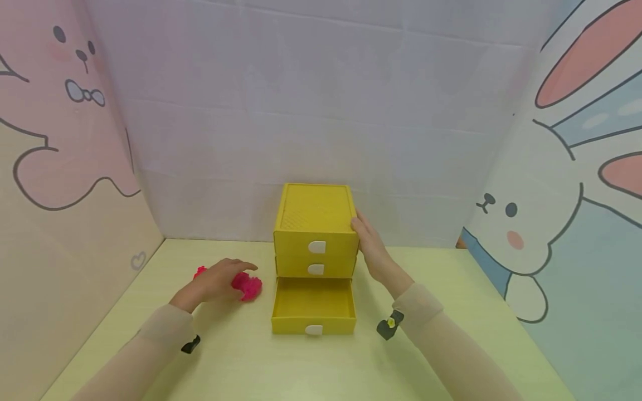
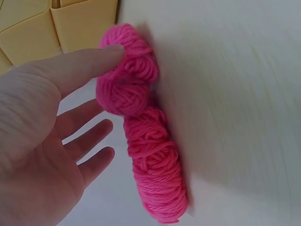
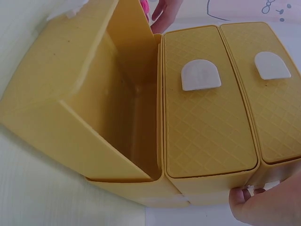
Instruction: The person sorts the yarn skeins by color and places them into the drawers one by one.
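Observation:
Pink yarn skeins lie to the left of a yellow drawer cabinet [image 1: 316,209]. In the left wrist view, a bunched magenta skein [image 2: 124,94] touches the end of a longer pink skein [image 2: 157,169]. My left hand [image 1: 220,277] is over the yarn, its thumb [image 2: 89,66] against or just above the bunched skein and its other fingers spread loosely. My right hand [image 1: 373,250] rests on the cabinet's right side, thumb at the top edge; the right wrist view shows that hand [image 3: 273,202] only in part. The bottom drawer [image 1: 313,325] is pulled out.
Two upper drawers with white tabs [image 1: 317,247] are closed. The cabinet stands on a pale table [image 1: 241,356] before a white cloth backdrop [image 1: 321,111]. Cartoon-printed side panels [image 1: 531,223] border the table on both sides.

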Available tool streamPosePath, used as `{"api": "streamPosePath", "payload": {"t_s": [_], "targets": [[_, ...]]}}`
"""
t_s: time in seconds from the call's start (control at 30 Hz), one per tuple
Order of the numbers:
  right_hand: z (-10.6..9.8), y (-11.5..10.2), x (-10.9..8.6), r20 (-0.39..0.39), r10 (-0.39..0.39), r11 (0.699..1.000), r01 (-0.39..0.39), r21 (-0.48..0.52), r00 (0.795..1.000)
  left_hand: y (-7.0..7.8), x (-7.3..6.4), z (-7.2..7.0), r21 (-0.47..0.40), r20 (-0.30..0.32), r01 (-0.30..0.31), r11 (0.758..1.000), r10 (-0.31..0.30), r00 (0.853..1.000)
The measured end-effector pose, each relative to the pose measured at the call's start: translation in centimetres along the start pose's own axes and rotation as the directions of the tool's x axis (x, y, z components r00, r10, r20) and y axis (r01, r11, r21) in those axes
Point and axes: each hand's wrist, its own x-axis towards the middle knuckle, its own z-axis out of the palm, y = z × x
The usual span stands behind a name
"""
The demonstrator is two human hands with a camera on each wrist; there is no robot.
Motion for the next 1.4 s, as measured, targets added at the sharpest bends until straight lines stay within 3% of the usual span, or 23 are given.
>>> {"api": "streamPosePath", "payload": {"t_s": [0.23, 0.5, 0.8, 1.1, 1.4], "targets": [[0.0, 0.0, 0.0, -0.001, 0.002, 1.0, -0.002, -0.002, 1.0, -0.1, 0.5, 0.7, 0.019, -0.002, -0.041, 0.999, 0.041, 0.999], [0.0, -0.1, -0.2, -0.001, 0.008, 1.0, -0.008, 0.0, 1.0, -0.3, 1.0, 1.3, 0.067, -0.012, -0.048, 0.997, 0.048, 0.999], [0.0, 0.1, 0.1, -0.001, 0.005, 1.0, -0.005, -0.004, 1.0, 0.4, 1.1, 1.6, 0.066, -0.012, -0.055, 0.996, 0.056, 0.998], [-0.1, 0.3, 0.2, 0.003, 0.002, 1.0, -0.002, 0.004, 1.0, 0.9, 0.9, 0.9, 0.006, -0.034, -0.028, 1.0, 0.028, 0.999], [-0.2, 0.3, 0.4, -0.003, 0.013, 1.0, -0.013, 0.006, 1.0, 2.0, 0.1, -0.6, -0.057, -0.094, -0.087, 0.995, 0.082, 0.992]]}}
